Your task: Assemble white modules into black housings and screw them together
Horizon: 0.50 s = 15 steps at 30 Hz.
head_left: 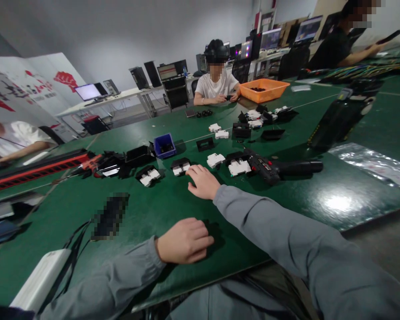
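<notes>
Black-and-white plastic part (180, 167) just past right-hand fingertips, lying in a loose row of similar parts across the middle of the green table (160, 200), well in from the near edge. Right hand (202, 181) stretched forward, palm down, fingers spread and released, gripping nothing, tips beside the part, likely placed for a pick-up. Left hand (184, 241) resting near the table's near edge, loosely clenched into a fist, holding nothing visible, seemingly parked as a brace. More parts in the row: another black-and-white piece (148, 175) to the left, a white piece (215, 159) and a larger one (239, 167) to the right. Black electric screwdriver (280, 169) lying flat just beyond, within reach. Small blue bin (164, 146) behind the row. Orange tray (264, 89) toward the far edge, beside a seated person in a white shirt (216, 85).
</notes>
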### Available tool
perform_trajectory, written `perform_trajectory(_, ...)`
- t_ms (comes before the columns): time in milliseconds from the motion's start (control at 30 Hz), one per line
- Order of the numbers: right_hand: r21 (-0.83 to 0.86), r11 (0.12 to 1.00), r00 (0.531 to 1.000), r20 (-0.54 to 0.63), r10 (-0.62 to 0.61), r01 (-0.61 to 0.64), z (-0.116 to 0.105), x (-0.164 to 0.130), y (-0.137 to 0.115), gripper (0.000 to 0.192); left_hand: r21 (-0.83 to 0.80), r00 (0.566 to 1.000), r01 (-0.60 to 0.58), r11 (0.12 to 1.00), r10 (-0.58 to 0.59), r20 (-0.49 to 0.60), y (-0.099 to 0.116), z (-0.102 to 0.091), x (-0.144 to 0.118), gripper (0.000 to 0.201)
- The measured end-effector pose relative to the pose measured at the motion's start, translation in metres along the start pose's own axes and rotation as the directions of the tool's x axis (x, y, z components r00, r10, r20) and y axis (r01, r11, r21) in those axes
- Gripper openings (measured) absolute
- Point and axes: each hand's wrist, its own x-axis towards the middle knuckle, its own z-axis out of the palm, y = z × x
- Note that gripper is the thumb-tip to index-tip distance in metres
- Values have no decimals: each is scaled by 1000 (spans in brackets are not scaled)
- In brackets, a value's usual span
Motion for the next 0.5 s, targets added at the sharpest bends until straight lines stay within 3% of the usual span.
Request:
perform_trajectory(100, -21, 1000, 998, -62, -4, 3, 10, 24, 11, 49, -32, 1000, -7, 999, 7, 6, 10, 3, 8, 20)
perform_trajectory(233, -18, 999, 999, -22, 42, -43, 22, 42, 19, 59, -30, 995, 99, 995, -99, -6, -3, 3, 2, 20)
perform_trajectory(333, -43, 996, 997, -11, 74, -75, 19, 35, 18, 58, -22, 992, 130, 991, -130, -8, -11, 3, -4, 21)
perform_trajectory(500, -111, 992, 998, -39, 52, -56, -7, 3, 2, 41, -5, 994, 103, 995, -103, -28, -11, 4, -8, 18)
